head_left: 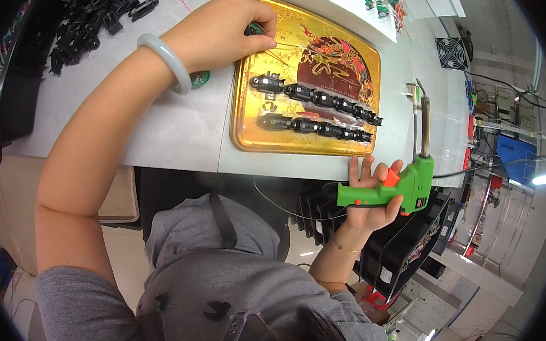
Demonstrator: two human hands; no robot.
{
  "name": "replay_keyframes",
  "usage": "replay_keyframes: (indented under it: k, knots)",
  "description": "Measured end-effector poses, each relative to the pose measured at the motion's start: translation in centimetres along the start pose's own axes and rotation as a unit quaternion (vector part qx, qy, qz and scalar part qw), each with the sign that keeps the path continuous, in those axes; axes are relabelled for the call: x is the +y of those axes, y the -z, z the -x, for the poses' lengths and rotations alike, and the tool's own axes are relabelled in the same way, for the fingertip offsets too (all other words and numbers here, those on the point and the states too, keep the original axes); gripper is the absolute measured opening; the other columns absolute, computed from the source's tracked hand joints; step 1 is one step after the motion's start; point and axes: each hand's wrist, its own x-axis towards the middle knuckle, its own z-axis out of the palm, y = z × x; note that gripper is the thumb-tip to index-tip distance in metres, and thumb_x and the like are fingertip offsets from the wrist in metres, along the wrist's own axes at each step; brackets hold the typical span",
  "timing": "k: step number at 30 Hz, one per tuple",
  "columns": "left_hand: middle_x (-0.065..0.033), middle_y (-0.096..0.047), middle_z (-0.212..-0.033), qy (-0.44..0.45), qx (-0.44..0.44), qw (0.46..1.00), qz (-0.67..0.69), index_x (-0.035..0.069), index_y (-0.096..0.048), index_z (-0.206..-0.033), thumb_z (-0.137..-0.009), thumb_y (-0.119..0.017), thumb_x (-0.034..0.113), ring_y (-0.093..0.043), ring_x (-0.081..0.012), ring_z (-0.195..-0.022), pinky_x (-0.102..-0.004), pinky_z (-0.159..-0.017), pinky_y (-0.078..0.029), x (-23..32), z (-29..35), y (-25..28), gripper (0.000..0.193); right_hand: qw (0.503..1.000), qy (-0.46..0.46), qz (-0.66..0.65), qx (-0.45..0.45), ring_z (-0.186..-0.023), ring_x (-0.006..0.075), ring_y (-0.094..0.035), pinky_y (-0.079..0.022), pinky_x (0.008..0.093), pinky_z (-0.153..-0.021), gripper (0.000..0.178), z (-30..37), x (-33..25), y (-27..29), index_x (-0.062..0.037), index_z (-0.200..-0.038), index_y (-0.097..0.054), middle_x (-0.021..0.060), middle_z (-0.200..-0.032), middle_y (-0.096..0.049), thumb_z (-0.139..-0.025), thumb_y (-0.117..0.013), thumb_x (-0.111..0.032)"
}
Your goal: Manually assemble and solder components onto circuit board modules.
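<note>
My right hand (375,209) grips a green soldering gun (385,191) with an orange trigger, its long metal tip pointing away from me beside the tray. My left hand (228,28) is closed, fingertips pinched over the far left corner of a golden metal tray (244,125). A small dark green part (253,28) shows between its fingers, mostly hidden. Thin wires lie near those fingertips. Two rows of small black plastic housings (325,98) stand across the tray. Under my left wrist, a round green piece (200,79) rests on the table.
A pile of black plastic parts (89,25) lies at the far left of the table (182,135). Beside it stands a black bin (18,99). At the back, a white tray (337,1) holds green boards with red wires. The gun's black cable (463,171) runs off to the right.
</note>
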Motion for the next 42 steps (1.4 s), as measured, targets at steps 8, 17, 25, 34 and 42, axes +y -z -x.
replay_keyframes:
  k: [8,17,25,34,42]
  knots:
    - [-0.0152,-0.057,-0.068,0.058,-0.017,0.998,-0.031,0.0,-0.058,-0.075,-0.075,-0.06,0.017,-0.056,-0.0259,-0.064,-0.0343,-0.062,-0.044,1.9,1.8,-0.4,0.017,0.997,-0.07,0.024,-0.023,-0.119,0.032,-0.034,-0.031,0.0482,-0.093,0.058,-2.9,-2.3,1.9,-0.0092,-0.129,-0.035,0.0063,-0.1,-0.051,-0.078,-0.055,-0.031]
    - [-0.0151,-0.061,-0.074,0.054,0.029,0.997,-0.052,0.001,-0.06,-0.078,-0.076,-0.06,0.016,-0.058,-0.0294,-0.07,-0.0351,-0.066,-0.046,2.2,3.5,-1.3,0.015,0.991,-0.074,0.108,0.033,-0.118,0.0313,-0.036,-0.033,0.0481,-0.091,0.06,-5.7,-3.8,2.5,-0.0046,-0.126,-0.037,0.008,-0.097,-0.051,-0.072,-0.056,-0.022]
    - [-0.0127,-0.06,-0.071,0.012,-0.012,1.0,-0.011,0.0,-0.06,-0.077,-0.075,-0.06,0.012,-0.057,-0.0254,-0.065,-0.0321,-0.062,-0.046,1.8,2.4,-0.1,0.012,0.957,0.043,0.272,0.095,-0.115,0.033,-0.041,-0.021,0.0505,-0.103,0.059,-2.2,-10.0,8.4,-0.0026,-0.123,-0.039,0.0113,-0.095,-0.051,-0.067,-0.056,-0.014]
    - [-0.0043,-0.053,-0.061,-0.002,-0.113,0.989,0.101,-0.002,-0.054,-0.071,-0.074,-0.057,0.011,-0.049,-0.0107,-0.059,-0.0251,-0.058,-0.042,1.0,-1.3,-0.3,0.013,0.998,-0.006,0.032,0.053,-0.127,0.0507,-0.01,-0.016,0.0553,-0.104,0.062,0.5,-1.5,1.0,-0.0089,-0.12,-0.046,0.0307,-0.139,-0.009,-0.059,-0.056,-0.003]
    - [-0.0132,-0.059,-0.071,-0.02,-0.063,0.998,-0.015,0.002,-0.059,-0.077,-0.074,-0.06,0.012,-0.057,-0.027,-0.068,-0.0336,-0.065,-0.044,2.5,2.1,-2.0,0.01,0.992,-0.053,0.115,0.02,-0.126,0.0513,-0.016,-0.019,0.0512,-0.104,0.061,-2.0,-3.7,2.7,-0.0035,-0.117,-0.048,0.0341,-0.136,-0.015,-0.056,-0.058,-0.006]
